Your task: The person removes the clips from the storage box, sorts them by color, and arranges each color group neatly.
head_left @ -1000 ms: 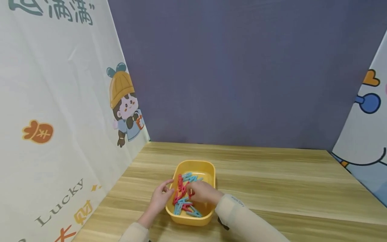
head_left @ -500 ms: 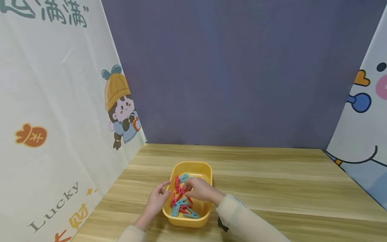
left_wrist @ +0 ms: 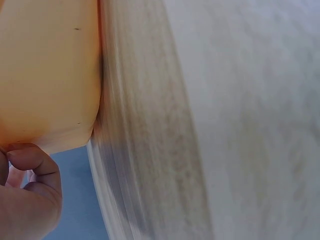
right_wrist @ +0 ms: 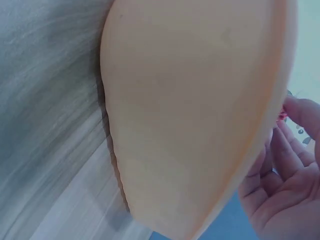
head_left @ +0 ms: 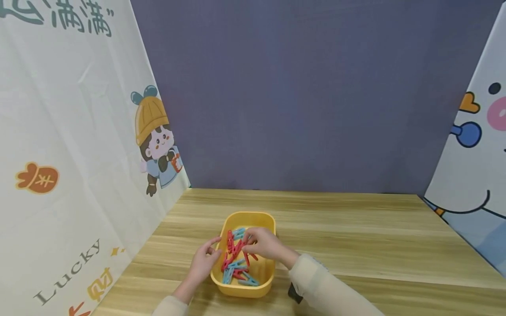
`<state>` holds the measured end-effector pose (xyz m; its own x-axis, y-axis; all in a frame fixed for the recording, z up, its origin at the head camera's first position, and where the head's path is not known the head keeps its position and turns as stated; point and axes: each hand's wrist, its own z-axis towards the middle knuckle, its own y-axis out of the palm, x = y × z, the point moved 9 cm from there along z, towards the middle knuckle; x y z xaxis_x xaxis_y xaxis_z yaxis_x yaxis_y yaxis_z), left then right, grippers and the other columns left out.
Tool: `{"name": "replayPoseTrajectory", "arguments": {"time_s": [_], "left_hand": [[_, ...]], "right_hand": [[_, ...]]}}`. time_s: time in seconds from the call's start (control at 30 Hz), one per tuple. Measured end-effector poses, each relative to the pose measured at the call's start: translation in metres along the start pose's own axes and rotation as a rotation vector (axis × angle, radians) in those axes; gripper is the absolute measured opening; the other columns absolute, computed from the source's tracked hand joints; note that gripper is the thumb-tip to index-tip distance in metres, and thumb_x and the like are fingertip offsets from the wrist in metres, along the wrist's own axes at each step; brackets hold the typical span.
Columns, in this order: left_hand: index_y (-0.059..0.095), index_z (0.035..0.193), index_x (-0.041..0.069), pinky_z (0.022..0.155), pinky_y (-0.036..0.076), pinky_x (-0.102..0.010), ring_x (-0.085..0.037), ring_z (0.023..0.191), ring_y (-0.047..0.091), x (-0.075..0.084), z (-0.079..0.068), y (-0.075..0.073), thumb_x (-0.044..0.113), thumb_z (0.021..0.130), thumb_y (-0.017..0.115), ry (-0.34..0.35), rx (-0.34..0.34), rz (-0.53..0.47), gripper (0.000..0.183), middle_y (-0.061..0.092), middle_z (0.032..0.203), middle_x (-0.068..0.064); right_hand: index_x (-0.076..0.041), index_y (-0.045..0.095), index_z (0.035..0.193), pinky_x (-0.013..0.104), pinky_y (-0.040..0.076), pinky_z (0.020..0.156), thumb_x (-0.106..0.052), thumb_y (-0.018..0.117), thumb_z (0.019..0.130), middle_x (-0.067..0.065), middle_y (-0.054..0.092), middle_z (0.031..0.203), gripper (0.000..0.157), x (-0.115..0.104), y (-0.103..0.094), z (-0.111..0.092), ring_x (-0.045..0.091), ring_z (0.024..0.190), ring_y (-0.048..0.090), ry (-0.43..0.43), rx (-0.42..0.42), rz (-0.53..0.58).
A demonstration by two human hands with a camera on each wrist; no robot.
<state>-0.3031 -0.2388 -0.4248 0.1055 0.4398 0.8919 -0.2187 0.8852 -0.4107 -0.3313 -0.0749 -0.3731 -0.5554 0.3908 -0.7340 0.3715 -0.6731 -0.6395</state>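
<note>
A yellow plastic basin [head_left: 265,221] holds several red and light-blue clothespins. Over its inside, my right hand [head_left: 264,242] pinches a red clothespin [head_left: 247,258] between thumb and fingertips. In the right wrist view only a bit of red shows at the fingertips, behind the basin's wall. My left hand [head_left: 203,262] is at the basin's left rim, its fingers loosely bent and its tips at the edge, holding no clothespin. Other red clothespins [head_left: 230,240] lie along the left side, with blue clothespins [head_left: 249,280] toward the near end and more at the far end.
The basin stands on a wood-grain table [head_left: 336,237]. A dark blue-grey backdrop [head_left: 296,96] rises behind it, and printed white sheets flank both sides. A small black object [head_left: 294,293] is partly visible beneath the right sleeve.
My right hand has lifted slightly from among the clothespins, with a red one in its fingertips. The left hand stays at the rim. The head view has shifted a little.
</note>
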Motion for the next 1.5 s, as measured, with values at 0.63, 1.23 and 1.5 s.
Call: {"name": "replayPoseTrajectory", "arguments": {"time_s": [0.63, 1.23, 1.5], "left_hand": [[0.054, 0.122, -0.003, 0.046, 0.036, -0.02, -0.011, 0.056, 0.041, 0.001, -0.002, 0.0, 0.003, 0.086, 0.06, 0.002, -0.002, -0.008, 0.037, 0.045, 0.072, -0.003], [0.055, 0.121, -0.003, 0.046, 0.035, -0.02, -0.01, 0.055, 0.04, 0.003, -0.002, 0.0, 0.003, 0.085, 0.061, 0.004, -0.004, -0.022, 0.037, 0.044, 0.071, -0.003], [0.054, 0.122, -0.004, 0.046, 0.035, -0.02, -0.01, 0.055, 0.04, 0.002, -0.002, 0.0, 0.005, 0.086, 0.06, 0.01, -0.007, -0.013, 0.038, 0.044, 0.072, -0.003]], "right_hand": [[-0.007, 0.064, 0.111, 0.034, 0.047, 0.039, -0.019, 0.065, 0.086, 0.002, 0.066, 0.078, 0.028, 0.012, -0.019, -0.008, 0.02, 0.044, 0.058, 0.063, 0.013, 0.21], [-0.003, 0.061, 0.115, 0.033, 0.05, 0.044, -0.022, 0.062, 0.089, 0.008, 0.064, 0.082, 0.032, 0.036, -0.034, -0.017, 0.018, 0.047, 0.059, 0.189, 0.018, 0.437], [-0.004, 0.061, 0.115, 0.039, 0.052, 0.049, -0.024, 0.063, 0.088, 0.011, 0.064, 0.09, 0.034, 0.045, -0.042, -0.02, 0.016, 0.049, 0.059, 0.216, 0.048, 0.489]]}}
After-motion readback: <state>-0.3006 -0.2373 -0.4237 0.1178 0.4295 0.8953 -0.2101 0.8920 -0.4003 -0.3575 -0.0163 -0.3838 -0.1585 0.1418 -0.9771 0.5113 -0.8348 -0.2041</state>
